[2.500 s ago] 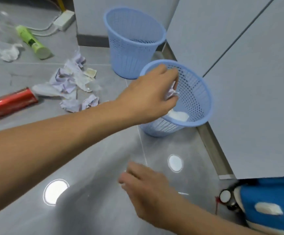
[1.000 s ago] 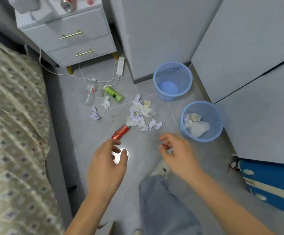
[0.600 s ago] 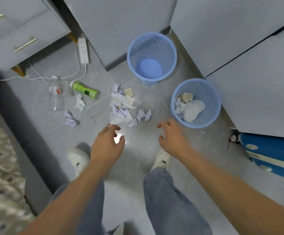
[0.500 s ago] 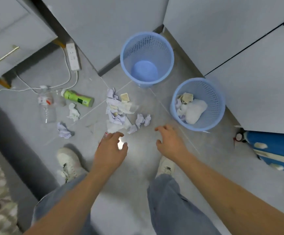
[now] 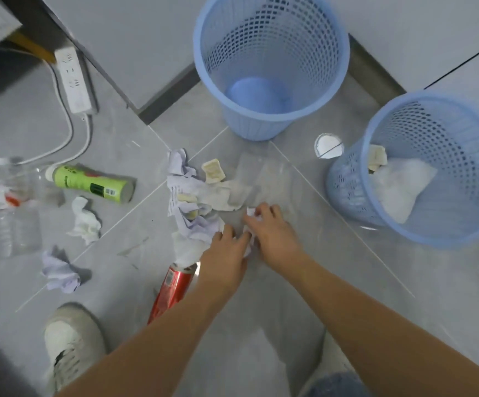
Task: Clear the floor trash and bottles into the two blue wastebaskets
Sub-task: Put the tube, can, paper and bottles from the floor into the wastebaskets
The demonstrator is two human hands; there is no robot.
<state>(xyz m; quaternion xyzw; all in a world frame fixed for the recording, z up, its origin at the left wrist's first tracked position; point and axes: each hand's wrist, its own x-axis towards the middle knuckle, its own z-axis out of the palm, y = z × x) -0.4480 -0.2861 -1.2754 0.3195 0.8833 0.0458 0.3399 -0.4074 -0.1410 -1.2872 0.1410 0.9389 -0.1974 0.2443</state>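
Both hands: left hand (image 5: 224, 255) and right hand (image 5: 272, 233) fingers curled onto crumpled paper (image 5: 249, 224); light, soft, best bunched whole.

Crumpled papers (image 5: 195, 207) and bottles litter grey tiles beside 2 upright blue wastebaskets (image 5: 269, 67).

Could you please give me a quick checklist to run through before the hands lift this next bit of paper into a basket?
1. Right hand grips crumpled paper: ok.
2. Left hand has a grip on the paper pile: cannot tell.
3. Near wastebasket has room: ok.
4. Far wastebasket holds nothing: ok.
5. Floor cleared of bottles: not ok, green bottle and red can remain.
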